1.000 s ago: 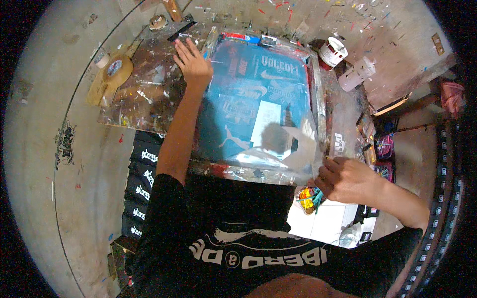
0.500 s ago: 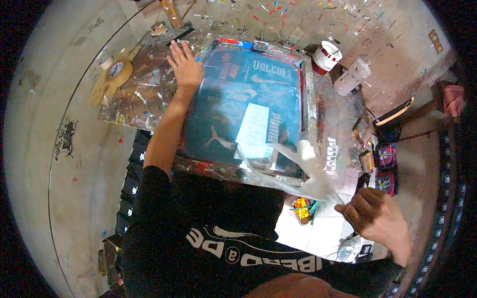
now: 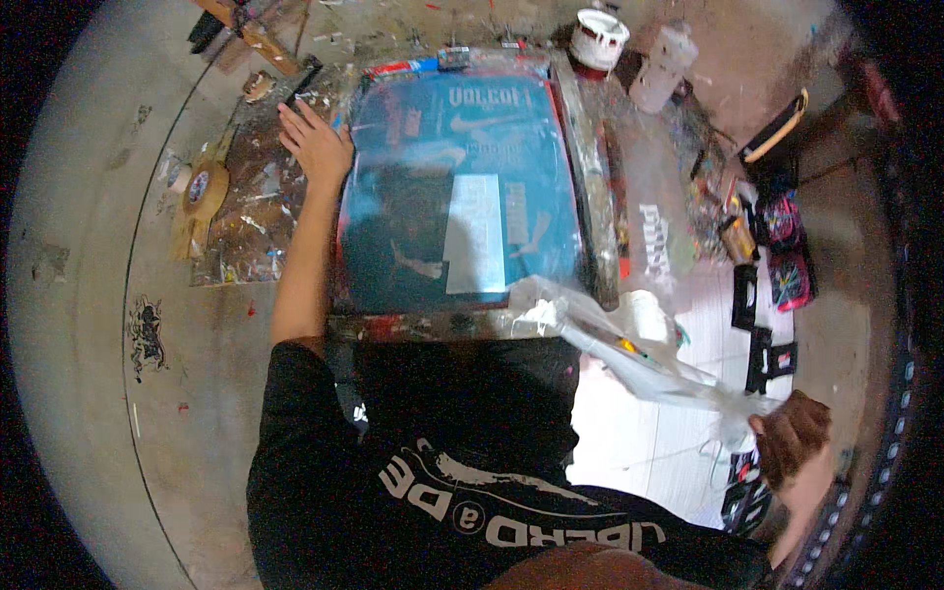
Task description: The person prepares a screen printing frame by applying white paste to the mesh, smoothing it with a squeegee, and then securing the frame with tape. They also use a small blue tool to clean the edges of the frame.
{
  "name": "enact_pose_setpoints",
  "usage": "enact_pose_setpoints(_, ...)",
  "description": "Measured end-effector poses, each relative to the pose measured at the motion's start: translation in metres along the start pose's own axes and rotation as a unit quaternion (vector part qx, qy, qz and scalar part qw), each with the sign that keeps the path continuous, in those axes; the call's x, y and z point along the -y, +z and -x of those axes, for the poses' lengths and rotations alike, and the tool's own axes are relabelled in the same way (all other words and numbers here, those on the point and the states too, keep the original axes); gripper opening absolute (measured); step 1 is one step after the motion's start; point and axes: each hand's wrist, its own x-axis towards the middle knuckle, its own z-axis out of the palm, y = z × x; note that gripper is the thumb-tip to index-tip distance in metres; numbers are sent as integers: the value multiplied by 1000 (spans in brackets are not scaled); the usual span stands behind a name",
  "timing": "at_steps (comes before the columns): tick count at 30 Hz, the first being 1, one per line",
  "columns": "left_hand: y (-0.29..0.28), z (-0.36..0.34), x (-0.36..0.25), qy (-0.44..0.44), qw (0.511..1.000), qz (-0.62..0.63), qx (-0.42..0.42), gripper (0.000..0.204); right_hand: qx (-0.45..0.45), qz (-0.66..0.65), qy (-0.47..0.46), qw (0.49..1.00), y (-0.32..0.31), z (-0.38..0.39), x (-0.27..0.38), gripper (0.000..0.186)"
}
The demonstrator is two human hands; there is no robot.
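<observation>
A screen-printing frame (image 3: 587, 187) with blue mesh (image 3: 393, 197) lies on the paint-spattered table before me. My left hand (image 3: 320, 147) is open, fingers spread, on the frame's upper left edge. A pale rectangle (image 3: 477, 236) shows low on the mesh. In my right hand (image 3: 795, 441), out at the lower right, the fingers are closed on one end of a long, crumpled strip of clear tape (image 3: 629, 354). The strip stretches back to the frame's lower right corner; whether it still sticks there I cannot tell.
Left of the frame lies a roll of tape (image 3: 206, 190). A white tub (image 3: 598, 41) and a translucent bottle (image 3: 665, 67) stand at the far right. Beyond the table's right side, several dark items (image 3: 757, 349) lie over a white tiled surface (image 3: 639, 423).
My right hand has moved right and slightly down, drawing the clear strip with it off the mesh. The view has shifted; my left hand keeps its place at the frame's edge.
</observation>
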Motion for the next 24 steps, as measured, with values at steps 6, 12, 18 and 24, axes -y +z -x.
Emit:
enact_pose_setpoints(6, 13, 11, 19, -1, 1000, -15, 14, 98, -34, 18, 80, 996, -9, 29, 20, 12)
enact_pose_setpoints(12, 1, -3, 13, -52, 999, 12, 2, 95, -59, -32, 305, 950, -47, 92, 19, 27)
enact_pose_setpoints(18, 28, 7, 21, -21, 998, -58, 31, 97, 24, -135, 482, 865, -24, 192, -25, 34)
enact_pose_setpoints(24, 43, -11, 47, -21, 992, -99, 77, 100, 29, -277, 527, 803, 117, 222, -119, 22)
